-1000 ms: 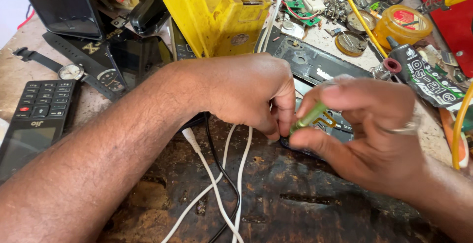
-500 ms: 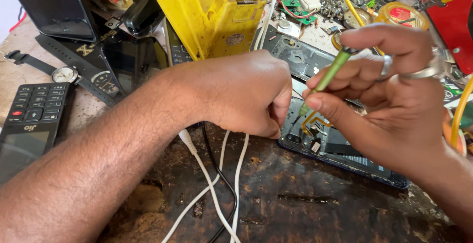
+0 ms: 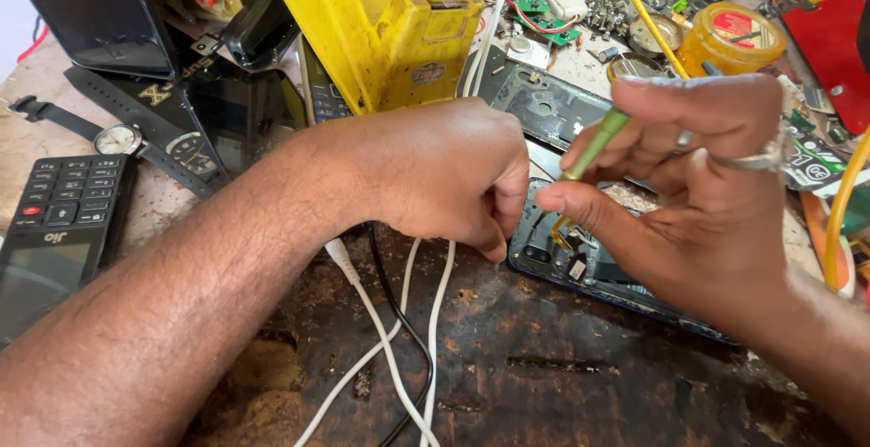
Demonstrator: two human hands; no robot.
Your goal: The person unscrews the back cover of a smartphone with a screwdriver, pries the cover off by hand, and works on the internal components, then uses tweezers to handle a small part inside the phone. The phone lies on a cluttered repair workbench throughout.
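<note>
My right hand (image 3: 698, 193) pinched a green-handled tool (image 3: 594, 146), tip down over the opened phone (image 3: 580, 261) on the bench. My left hand (image 3: 444, 175), fist closed, rested on the phone's left edge.

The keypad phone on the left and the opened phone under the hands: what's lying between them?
In the head view, the left forearm crosses between the keypad phone and opened phone, with white cables.

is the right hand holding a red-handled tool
No, the right hand pinches a slim green-handled tool over the opened phone, while the left hand rests fisted beside it.
</note>
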